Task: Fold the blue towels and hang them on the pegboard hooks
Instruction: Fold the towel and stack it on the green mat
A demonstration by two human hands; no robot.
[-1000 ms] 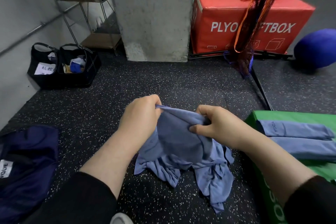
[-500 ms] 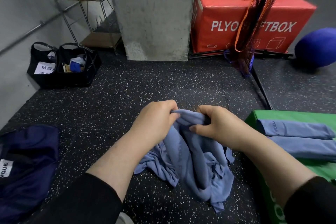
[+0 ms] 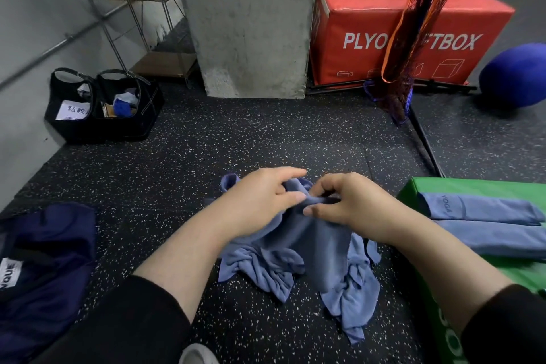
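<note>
A crumpled blue towel [image 3: 298,263] lies bunched on the speckled black floor in front of me. My left hand [image 3: 260,201] grips its upper edge, fingers curled round a fold. My right hand [image 3: 348,204] pinches the same edge right beside it, thumb and fingers closed on the cloth. Two folded blue towels [image 3: 484,221] lie side by side on a green box [image 3: 472,189] at the right; the upper one reads YOGA. No pegboard or hooks are in view.
A dark navy bag [image 3: 44,269] lies at the left. Black baskets [image 3: 100,106] stand by the wall near a wire shelf [image 3: 141,23]. A concrete pillar [image 3: 248,21], a red plyo box [image 3: 399,29], hanging netting [image 3: 413,32] and a blue ball [image 3: 517,77] stand behind.
My left hand has slid right along the towel's top edge until it meets my right hand. The bunched cloth has shifted and hangs lower between them.
</note>
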